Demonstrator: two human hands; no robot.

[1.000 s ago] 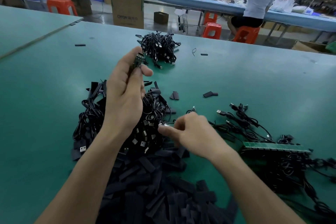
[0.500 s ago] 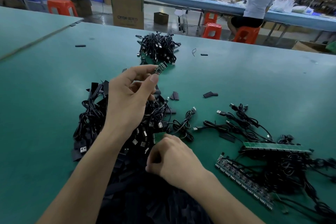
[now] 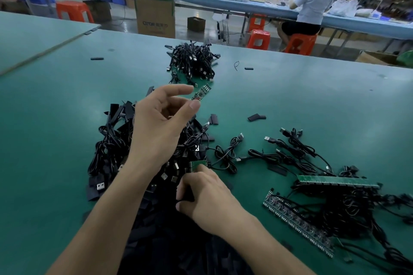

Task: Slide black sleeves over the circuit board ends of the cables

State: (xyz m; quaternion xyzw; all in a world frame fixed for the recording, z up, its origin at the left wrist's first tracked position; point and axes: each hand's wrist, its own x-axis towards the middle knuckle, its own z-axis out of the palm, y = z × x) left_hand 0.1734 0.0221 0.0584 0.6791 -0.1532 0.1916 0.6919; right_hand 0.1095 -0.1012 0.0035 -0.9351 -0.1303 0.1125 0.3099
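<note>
My left hand (image 3: 161, 123) is raised over a tangle of black cables (image 3: 111, 149) and pinches a small circuit board (image 3: 201, 94) between thumb and fingers; the board juts up and to the right. My right hand (image 3: 205, 198) is low over a heap of black sleeves (image 3: 169, 236), fingers curled into it, pinching a sleeve whose shape is mostly hidden. A green circuit board (image 3: 197, 165) lies just above its knuckles.
A bundle of cables (image 3: 192, 60) lies farther back on the green table (image 3: 312, 100). Loose USB cables (image 3: 290, 152) and two long circuit board strips (image 3: 335, 182) sit at the right. Stray sleeves (image 3: 256, 117) lie mid-table. A person sits at a far bench.
My left hand lowered from high up and turned the circuit board outward. My right hand pulled back from the cable tangle down onto the sleeve heap and curled its fingers.
</note>
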